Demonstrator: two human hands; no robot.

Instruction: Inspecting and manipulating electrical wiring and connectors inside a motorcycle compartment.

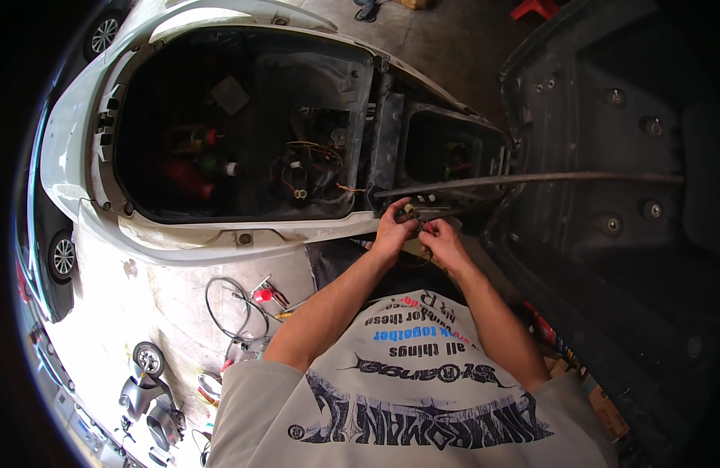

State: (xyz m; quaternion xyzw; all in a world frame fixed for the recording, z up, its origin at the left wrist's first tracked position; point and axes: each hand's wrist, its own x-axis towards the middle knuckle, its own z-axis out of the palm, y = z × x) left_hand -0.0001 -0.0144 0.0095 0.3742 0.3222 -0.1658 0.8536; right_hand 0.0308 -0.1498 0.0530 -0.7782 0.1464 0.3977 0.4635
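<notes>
My left hand (394,231) and my right hand (442,240) meet beside the open white scooter body (235,234), both closed with bent fingers on small wired connectors (411,213), partly hidden by the fingers. Just above them a long dark bar (539,176) crosses to the raised black seat (649,257) on the right. Left of my hands is the black storage bin (258,78), holding loose wiring (309,160) and bottles (192,175). A smaller compartment (430,140) sits to its right.
On the pale floor (157,288) at the lower left lie a coiled cable (210,308) and tools (274,300). A small scooter (153,409) stands beyond them. Parked cars line the left edge. Someone's foot (365,12) and a red stool (532,9) show at the top.
</notes>
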